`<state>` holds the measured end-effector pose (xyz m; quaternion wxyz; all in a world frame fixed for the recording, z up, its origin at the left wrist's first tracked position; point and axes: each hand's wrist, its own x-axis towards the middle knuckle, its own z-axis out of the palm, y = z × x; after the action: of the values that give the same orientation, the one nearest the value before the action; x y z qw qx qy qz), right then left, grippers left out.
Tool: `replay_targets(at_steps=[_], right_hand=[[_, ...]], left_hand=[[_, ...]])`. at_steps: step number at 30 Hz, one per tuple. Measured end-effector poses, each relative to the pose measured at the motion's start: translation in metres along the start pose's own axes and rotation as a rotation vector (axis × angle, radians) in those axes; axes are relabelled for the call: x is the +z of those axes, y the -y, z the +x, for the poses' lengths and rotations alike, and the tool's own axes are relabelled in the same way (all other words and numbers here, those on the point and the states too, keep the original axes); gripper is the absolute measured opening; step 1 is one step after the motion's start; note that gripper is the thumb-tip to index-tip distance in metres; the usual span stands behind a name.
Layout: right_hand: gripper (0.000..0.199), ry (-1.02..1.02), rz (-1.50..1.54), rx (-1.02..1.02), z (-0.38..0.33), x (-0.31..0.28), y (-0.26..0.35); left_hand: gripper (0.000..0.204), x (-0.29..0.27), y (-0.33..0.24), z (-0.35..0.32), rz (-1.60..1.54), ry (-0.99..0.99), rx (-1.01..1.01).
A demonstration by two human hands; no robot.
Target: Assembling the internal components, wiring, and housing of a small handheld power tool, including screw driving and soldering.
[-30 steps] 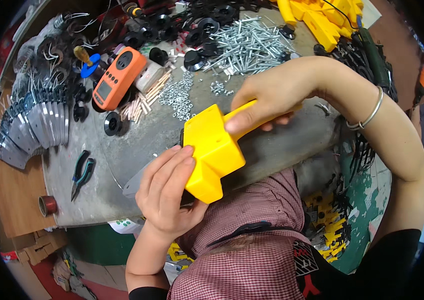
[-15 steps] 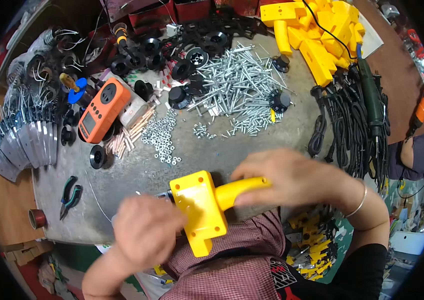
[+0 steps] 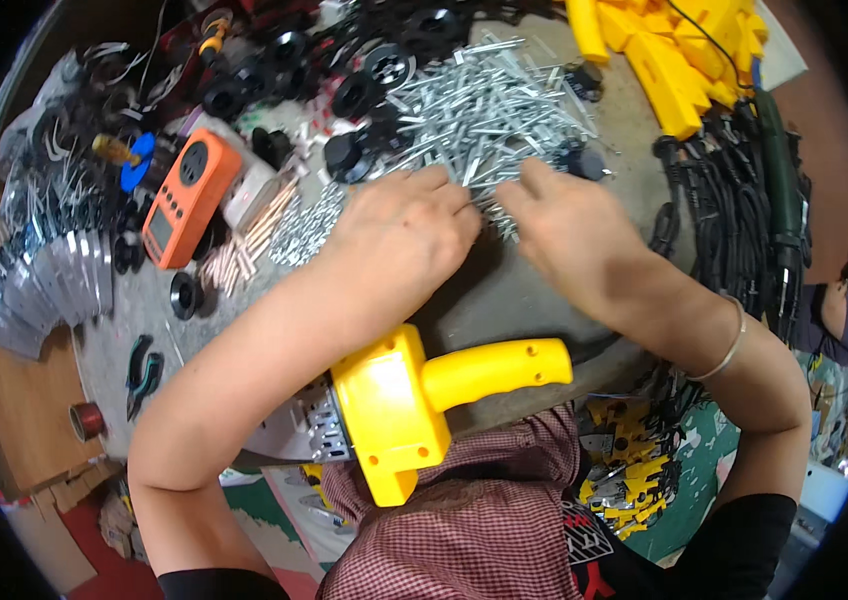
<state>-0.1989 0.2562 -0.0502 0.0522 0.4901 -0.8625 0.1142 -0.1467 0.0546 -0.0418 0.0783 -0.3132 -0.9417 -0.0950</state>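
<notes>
Both hands are at the near edge of a pile of long silver screws (image 3: 489, 105). My left hand (image 3: 409, 225) is closed, its fingers curled down between the screws and the small nuts (image 3: 306, 225). Facing it, my right hand (image 3: 569, 230) has thumb and fingers drawn together over the shorter screws; what either hand pinches is hidden. Below my left forearm, a yellow plastic tool housing (image 3: 394, 400) lies at the bench's front edge, its handle pointing right. A perforated metal piece (image 3: 324, 420) sticks out from its left side. Neither hand touches the handle.
An orange meter (image 3: 189, 195) leans at the left, near black round parts (image 3: 185, 295) and pliers (image 3: 144, 375). Metal plates with wires (image 3: 49, 280) are stacked farther left. Yellow housings (image 3: 684, 60) heap at the back right, beside black cables (image 3: 734, 220) and a green electric screwdriver (image 3: 779, 190).
Both hands have left the yellow housing and moved forward to the screw pile. The housing now rests unheld at the front edge. The whole view has shifted slightly.
</notes>
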Motion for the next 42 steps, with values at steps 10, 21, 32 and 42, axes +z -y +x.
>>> replay_targets(at_steps=[10,21,32,42], right_hand=[[0.007,-0.122,0.37,0.149,0.003,-0.019,-0.009],[0.007,0.253,0.882,0.027,0.027,-0.031,0.064],[0.014,0.011,0.278,-0.4,0.027,-0.023,0.078],[0.016,0.042,0.424,-0.42,0.021,-0.014,0.067]], left_hand=[[0.014,-0.063,-0.019,-0.1,-0.604,0.079,-0.364],[0.012,-0.055,-0.019,-0.105,-0.743,0.006,-0.43],[0.013,-0.047,-0.02,-0.106,-0.748,-0.083,-0.477],[0.013,-0.046,-0.022,-0.104,-0.781,-0.072,-0.568]])
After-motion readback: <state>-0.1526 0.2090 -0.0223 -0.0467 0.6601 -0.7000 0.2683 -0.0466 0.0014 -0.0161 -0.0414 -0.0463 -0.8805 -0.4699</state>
